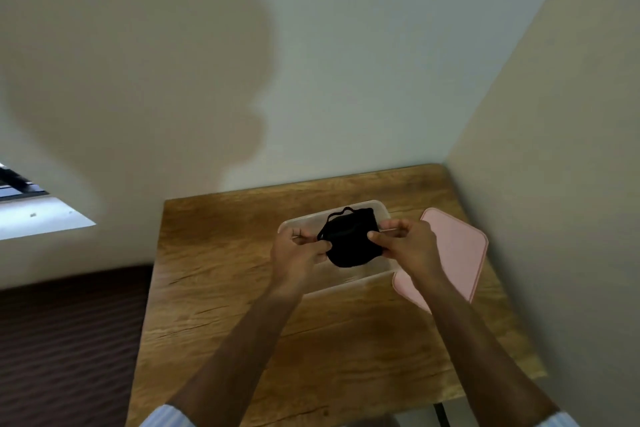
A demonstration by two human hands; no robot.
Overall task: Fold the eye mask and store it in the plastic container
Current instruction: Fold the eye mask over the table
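Two hands pinch eye mask (349,241) over plastic container (298,224); pink lid (457,253) beside.

Black eye mask (349,241), pink lid (457,246), brown wood-grain table (221,274), striped pale-blue sleeve (162,419)

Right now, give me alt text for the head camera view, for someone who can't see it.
Two hands, left hand and right hand, pinch a folded black eye mask above an open clear plastic container on a wooden table. A pink lid lies beside the container, toward the wall.
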